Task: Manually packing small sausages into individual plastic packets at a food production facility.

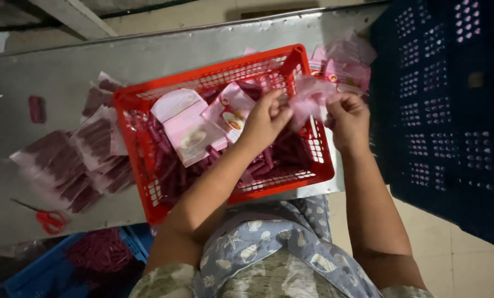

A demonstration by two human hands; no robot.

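I saw my left hand (266, 118) and right hand (347, 116), fingers curled, pinching one pink pouch (310, 99) above the red basket (147, 102).

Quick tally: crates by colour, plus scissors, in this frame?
Red crate: 1, on the steel table, under the left hand and right hand, which hold a pink pouch.
Dark blue crate: 1
Light blue crate: 1
Red-handled scissors: 1
Total: 4
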